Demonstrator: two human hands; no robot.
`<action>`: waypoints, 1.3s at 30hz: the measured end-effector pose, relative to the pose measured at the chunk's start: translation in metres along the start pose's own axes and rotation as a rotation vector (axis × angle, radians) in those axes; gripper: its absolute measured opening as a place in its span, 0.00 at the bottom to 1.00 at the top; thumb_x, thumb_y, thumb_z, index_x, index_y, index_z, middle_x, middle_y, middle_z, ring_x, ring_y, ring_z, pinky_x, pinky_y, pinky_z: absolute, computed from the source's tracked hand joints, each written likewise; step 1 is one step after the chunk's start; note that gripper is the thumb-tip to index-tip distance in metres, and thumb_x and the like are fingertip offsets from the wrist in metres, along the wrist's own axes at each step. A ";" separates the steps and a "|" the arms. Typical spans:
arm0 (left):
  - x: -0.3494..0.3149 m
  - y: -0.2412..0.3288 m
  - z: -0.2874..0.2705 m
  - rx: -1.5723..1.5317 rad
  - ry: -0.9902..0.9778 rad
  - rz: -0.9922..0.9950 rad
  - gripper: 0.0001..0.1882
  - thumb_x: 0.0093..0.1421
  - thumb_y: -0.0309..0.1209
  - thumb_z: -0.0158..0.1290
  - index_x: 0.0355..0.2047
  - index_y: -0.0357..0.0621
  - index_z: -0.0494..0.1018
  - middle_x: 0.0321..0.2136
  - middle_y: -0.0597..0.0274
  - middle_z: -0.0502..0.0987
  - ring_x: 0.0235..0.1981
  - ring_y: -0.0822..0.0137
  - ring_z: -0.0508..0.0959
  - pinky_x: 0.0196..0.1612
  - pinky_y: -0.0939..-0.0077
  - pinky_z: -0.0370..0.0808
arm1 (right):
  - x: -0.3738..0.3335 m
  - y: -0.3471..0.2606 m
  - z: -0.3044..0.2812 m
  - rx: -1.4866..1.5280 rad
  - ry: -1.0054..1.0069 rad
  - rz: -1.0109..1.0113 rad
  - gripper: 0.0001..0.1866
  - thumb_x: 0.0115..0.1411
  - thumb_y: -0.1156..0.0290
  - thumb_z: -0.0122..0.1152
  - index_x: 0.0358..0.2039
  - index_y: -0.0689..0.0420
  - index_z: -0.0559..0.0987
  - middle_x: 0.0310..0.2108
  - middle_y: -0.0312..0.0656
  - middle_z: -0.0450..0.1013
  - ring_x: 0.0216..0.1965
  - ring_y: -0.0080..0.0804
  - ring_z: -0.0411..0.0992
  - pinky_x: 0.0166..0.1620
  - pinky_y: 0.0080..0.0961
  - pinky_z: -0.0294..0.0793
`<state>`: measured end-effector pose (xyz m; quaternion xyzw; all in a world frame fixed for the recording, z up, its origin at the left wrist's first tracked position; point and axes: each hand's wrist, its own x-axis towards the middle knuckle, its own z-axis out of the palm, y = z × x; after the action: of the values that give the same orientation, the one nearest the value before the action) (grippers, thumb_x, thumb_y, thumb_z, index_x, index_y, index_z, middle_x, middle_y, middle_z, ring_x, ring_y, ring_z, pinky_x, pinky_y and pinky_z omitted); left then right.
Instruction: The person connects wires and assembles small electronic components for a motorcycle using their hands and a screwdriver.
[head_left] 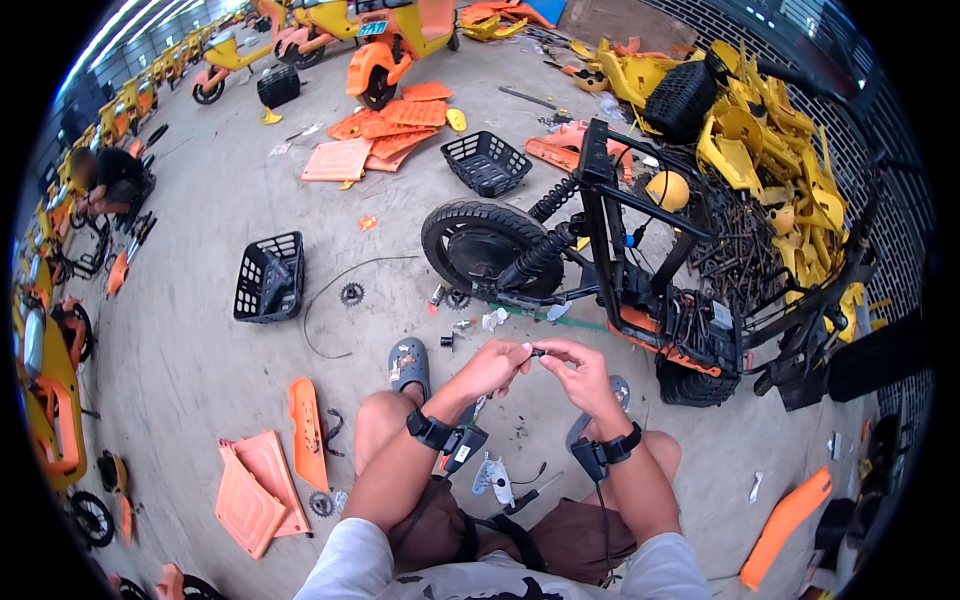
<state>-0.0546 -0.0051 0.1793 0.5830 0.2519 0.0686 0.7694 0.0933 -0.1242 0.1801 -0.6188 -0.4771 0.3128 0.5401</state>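
A small dark part (pixel 537 352) is pinched between both hands above the knees.
It is gripped by left hand (pixel 497 366) and right hand (pixel 580 372) fingertips, near a stripped scooter frame (pixel 640 270).

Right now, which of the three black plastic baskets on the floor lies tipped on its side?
The black plastic basket left of the wheel, its open mouth facing sideways; the other two baskets sit upright.

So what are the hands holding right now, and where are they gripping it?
Both hands, left hand and right hand, pinch a small dark part between their fingertips, one at each end. What it is cannot be told.
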 end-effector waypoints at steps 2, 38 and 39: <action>-0.001 0.001 -0.003 -0.085 -0.054 -0.056 0.21 0.66 0.43 0.42 0.21 0.41 0.67 0.10 0.71 0.59 0.10 0.76 0.59 0.15 0.77 0.61 | 0.000 -0.002 -0.002 -0.008 0.000 -0.061 0.11 0.57 0.76 0.61 0.42 0.59 0.79 0.36 0.39 0.76 0.35 0.22 0.73 0.39 0.19 0.72; 0.007 -0.003 0.029 0.165 -0.049 0.033 0.17 0.66 0.39 0.45 0.30 0.37 0.72 0.14 0.74 0.61 0.15 0.80 0.60 0.20 0.81 0.64 | -0.010 0.011 -0.020 -0.078 0.080 0.032 0.14 0.63 0.69 0.50 0.48 0.59 0.72 0.25 0.35 0.71 0.28 0.21 0.70 0.33 0.21 0.71; 0.005 -0.003 0.027 0.171 -0.045 0.037 0.16 0.66 0.39 0.45 0.30 0.37 0.73 0.14 0.73 0.62 0.15 0.80 0.61 0.20 0.81 0.64 | -0.008 0.010 -0.018 -0.016 0.052 -0.019 0.14 0.64 0.69 0.49 0.48 0.59 0.73 0.24 0.36 0.71 0.28 0.21 0.70 0.32 0.21 0.71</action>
<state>-0.0382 -0.0267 0.1802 0.6524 0.2288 0.0477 0.7210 0.1094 -0.1376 0.1733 -0.6264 -0.4712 0.2877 0.5503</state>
